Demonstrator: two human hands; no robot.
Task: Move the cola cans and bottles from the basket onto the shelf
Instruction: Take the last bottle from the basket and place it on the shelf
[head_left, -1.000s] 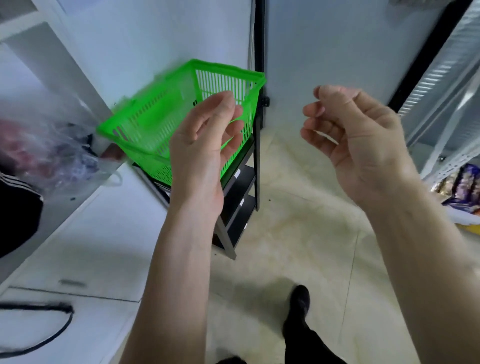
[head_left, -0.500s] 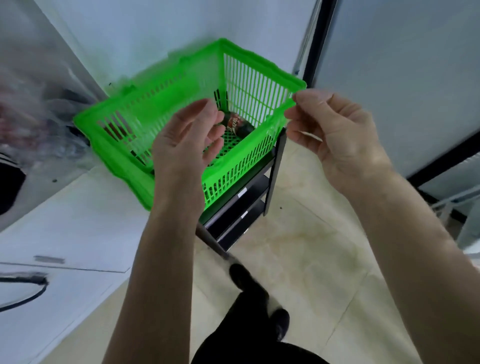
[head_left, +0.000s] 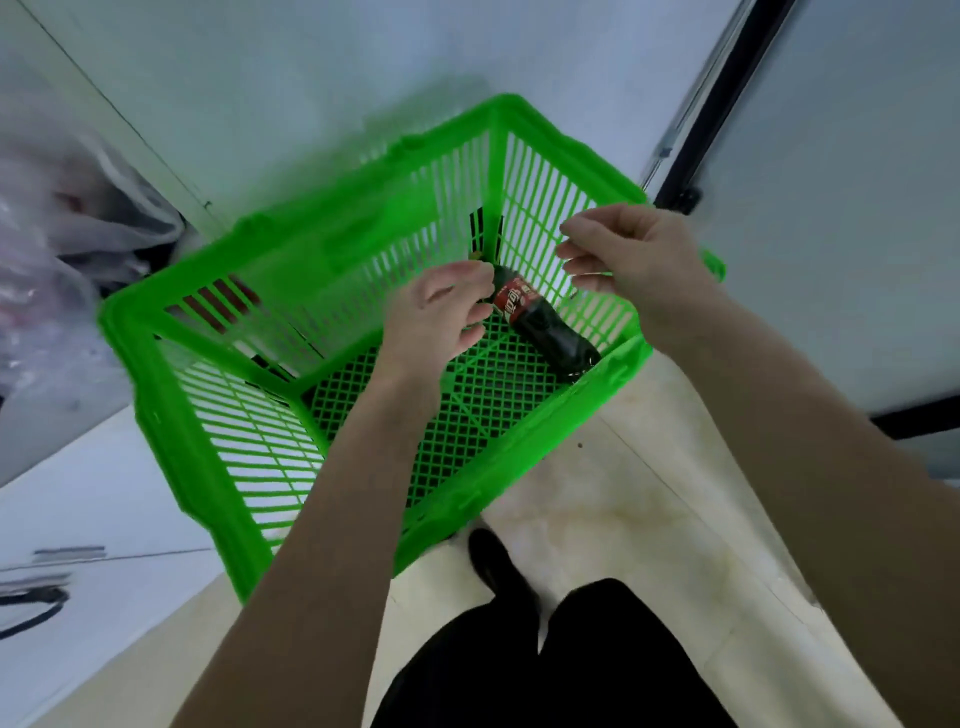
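Hands over basket: left hand (head_left: 441, 312) loosely curled, fingertips at bottle (head_left: 540, 322), grip not yet confirmed; right hand (head_left: 628, 260) half-curled, holding nothing. Bottle lies on its side in far right corner of basket (head_left: 218, 415). We judge it full, moderately heavy, smooth; we grasp mid-body at label.

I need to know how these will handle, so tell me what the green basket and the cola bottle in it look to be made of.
Green basket: probably moulded plastic, semi-glossy; its uniform bright colour and thin slatted walls with a lattice floor suggest it.
Cola bottle: likely clear thin plastic, glossy; dark liquid shows through and highlights glint on it. Its red label looks like printed film, though blur leaves that open.
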